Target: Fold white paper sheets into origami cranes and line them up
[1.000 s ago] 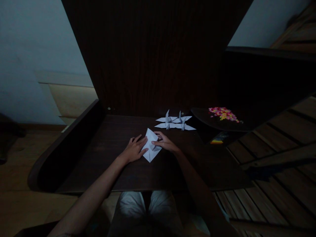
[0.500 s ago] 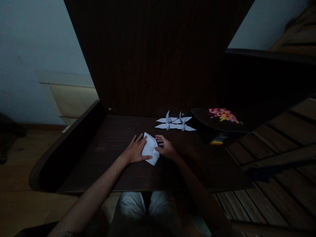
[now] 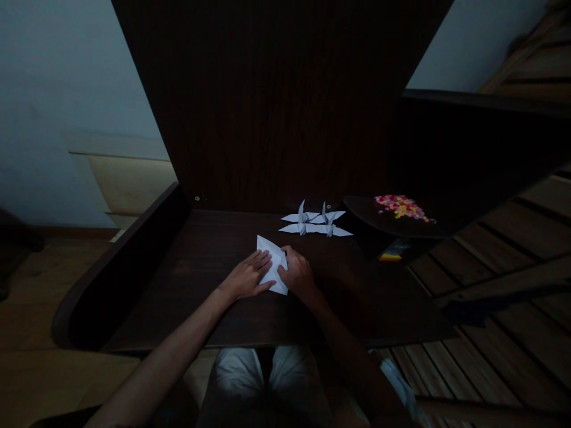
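Pretty dim room, dark table (image 3: pixel 178 297). From my end, the paper (image 3: pixel 277 260) sits mid-table, left hand (image 3: pixel 247 277) spread flat on it, right hand (image 3: pixel 298 271) curled at its right edge; can't tell if it's pinching. Should be light, crisp, easily creased, so I'd go for the edges. Right fingertips are hidden, folds murky; farther back, the cranes (image 3: pixel 316 228) partly overlap.

- Pink, red, yellow small pieces (image 3: pixel 401 206), heaped, right of centre, on dark shelf (image 3: pixel 363 209).
- Pale wall (image 3: pixel 66 71), upper left.
- Slatted wood (image 3: pixel 499 351), lower right.
- Wooden floor (image 3: pixel 31 315), lower left.
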Tool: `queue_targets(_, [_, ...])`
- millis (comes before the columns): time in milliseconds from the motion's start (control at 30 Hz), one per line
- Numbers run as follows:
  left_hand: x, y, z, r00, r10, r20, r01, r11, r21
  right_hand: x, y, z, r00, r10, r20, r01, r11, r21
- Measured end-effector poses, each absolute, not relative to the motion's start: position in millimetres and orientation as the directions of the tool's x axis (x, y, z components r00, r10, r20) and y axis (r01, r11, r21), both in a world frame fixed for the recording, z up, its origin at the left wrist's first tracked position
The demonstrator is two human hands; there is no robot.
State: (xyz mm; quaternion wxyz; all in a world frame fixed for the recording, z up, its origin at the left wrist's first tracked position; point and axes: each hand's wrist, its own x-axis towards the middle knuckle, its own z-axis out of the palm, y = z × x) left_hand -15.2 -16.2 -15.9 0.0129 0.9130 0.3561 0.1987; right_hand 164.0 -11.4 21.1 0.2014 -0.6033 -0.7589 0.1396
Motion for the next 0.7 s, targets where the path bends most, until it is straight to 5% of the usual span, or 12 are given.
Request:
queue_targets(267, [-13, -18, -14, 0.704, 0.622, 0.344, 0.608, -0.778, 0.162, 167, -18, 4, -0.187, 0.964, 0.191, 0.892, 0.248, -0.377])
queue_targets(467, [-15, -16, -17, 0.643, 0.695, 0.321, 0.64, -0.718, 0.272, 172, -23, -12, -0.385, 0.835, 0.394, 0.786, 0.52, -0.334])
queue_targets(700, [-12, -19, -12, 0.437, 0.814, 0.383, 0.692, -0.576, 0.435, 181, -38, -32, -0.591, 0.72, 0.363, 0.674, 0.688, -0.267])
